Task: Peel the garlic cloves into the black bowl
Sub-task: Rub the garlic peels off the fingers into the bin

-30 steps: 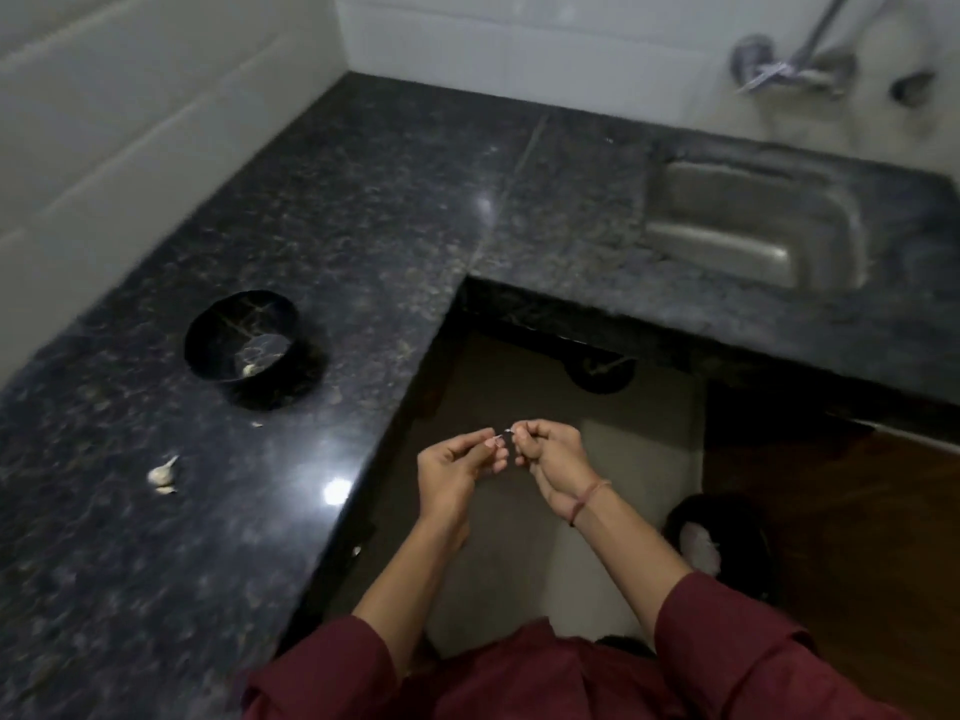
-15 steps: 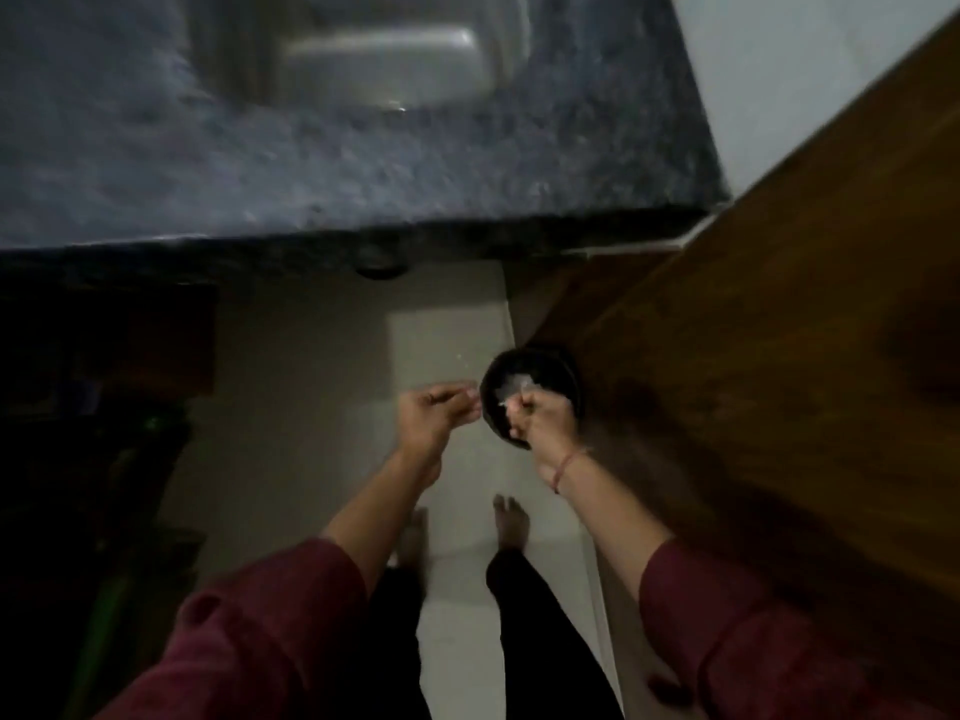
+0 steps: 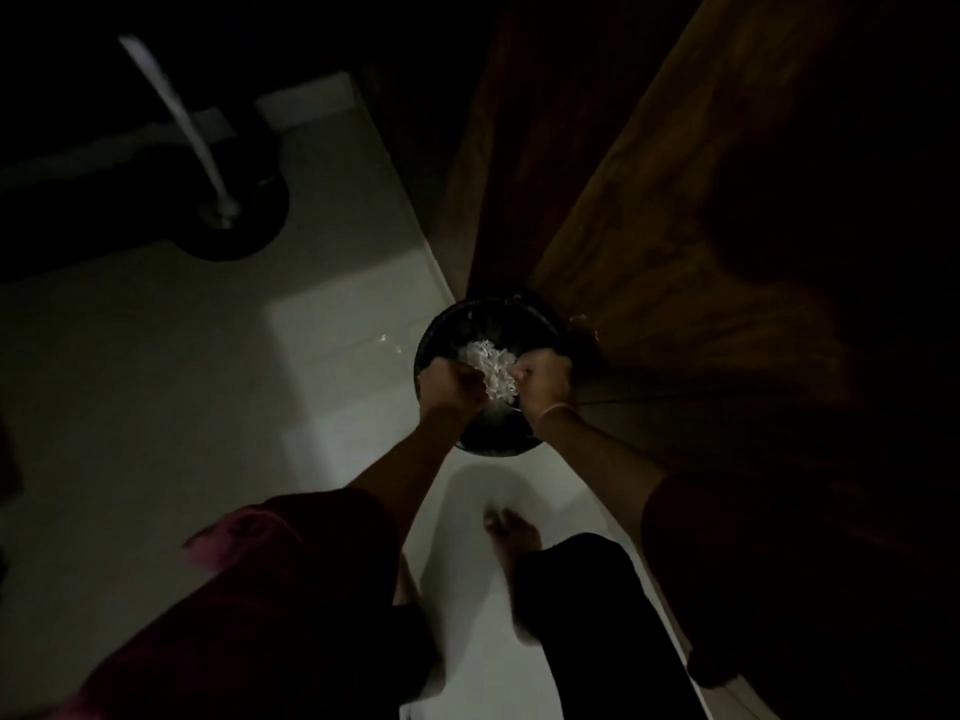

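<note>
Left hand (image 3: 452, 387) and right hand (image 3: 543, 381), lately at the counter, now hang over the waste bin (image 3: 441, 330) at twelve o'clock. Both are curled, and I cannot tell what they hold. They are probably shedding garlic skins (image 3: 491, 363).

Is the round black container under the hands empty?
No, the round black container on the floor holds a pile of white papery scraps.

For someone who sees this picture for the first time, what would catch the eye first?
The white heap of scraps inside the black round container on the pale floor, at centre, is the brightest spot. The left hand and right hand hover over it with curled fingers; whether they hold anything is too dark to tell. A pale pipe slants down at upper left.
</note>
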